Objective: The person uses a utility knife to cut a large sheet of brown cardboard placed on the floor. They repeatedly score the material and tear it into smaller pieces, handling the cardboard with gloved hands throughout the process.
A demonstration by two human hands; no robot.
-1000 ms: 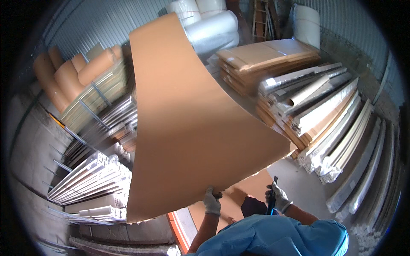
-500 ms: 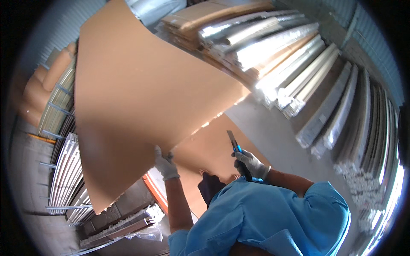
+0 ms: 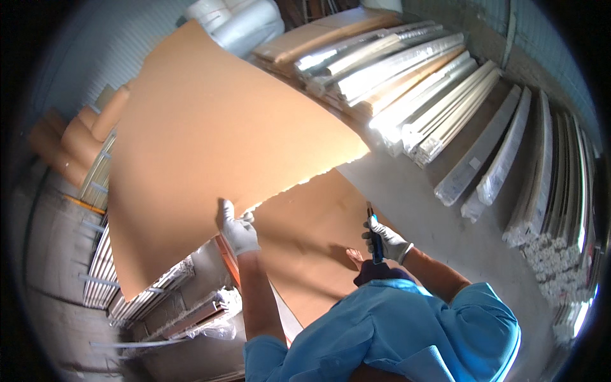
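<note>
A large brown cardboard sheet (image 3: 229, 121) is lifted off the floor at the left, its near edge ragged and torn-looking. My left hand (image 3: 240, 233), in a whitish glove, grips that edge with the thumb pointing up along the face; the fingers are partly hidden. In my gloved right hand (image 3: 391, 243) is a black and blue utility knife (image 3: 377, 247), held upright with its blade end pointing away from me. Below lies another stretch of brown cardboard (image 3: 299, 235) on the floor, and my bare foot (image 3: 355, 256) rests on it.
Long plastic-wrapped bundles (image 3: 407, 70) lie at the far right, with more wrapped lengths (image 3: 484, 153) along the right side. Left of me stands a rack of long profiles (image 3: 100, 267), with brown rolls (image 3: 83, 143) behind it. An orange rail (image 3: 229, 260) is beside my left forearm.
The lifted sheet and my left hand have shifted slightly left in view. My right hand has turned the knife more upright and moved a little right. The view has tilted too.
</note>
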